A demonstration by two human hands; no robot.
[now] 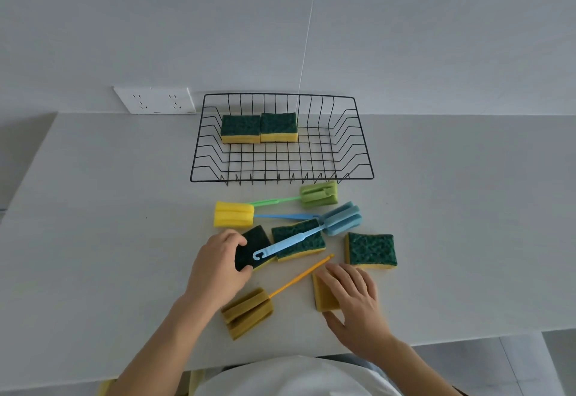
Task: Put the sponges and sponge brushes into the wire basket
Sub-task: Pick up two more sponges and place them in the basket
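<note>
A black wire basket [358, 134] stands at the back of the counter with two green-and-yellow sponges [240, 129] [278, 126] inside at its back left. In front lie a green sponge brush [318, 193], a yellow-headed brush with a blue handle [233, 214], a blue brush [341, 219] and an olive brush with an orange handle [247, 313]. My left hand [218, 266] grips a green-topped sponge [257, 244] under the blue brush's handle. My right hand [352, 294] grips a yellow sponge [324, 296] lying yellow side up. Two more sponges [296, 241] [371, 250] lie nearby.
The pale counter [109, 208] meets a white wall at the back, with a double power socket [154, 99] left of the basket. The counter's front edge runs just before my body, and its left side drops off at an angle.
</note>
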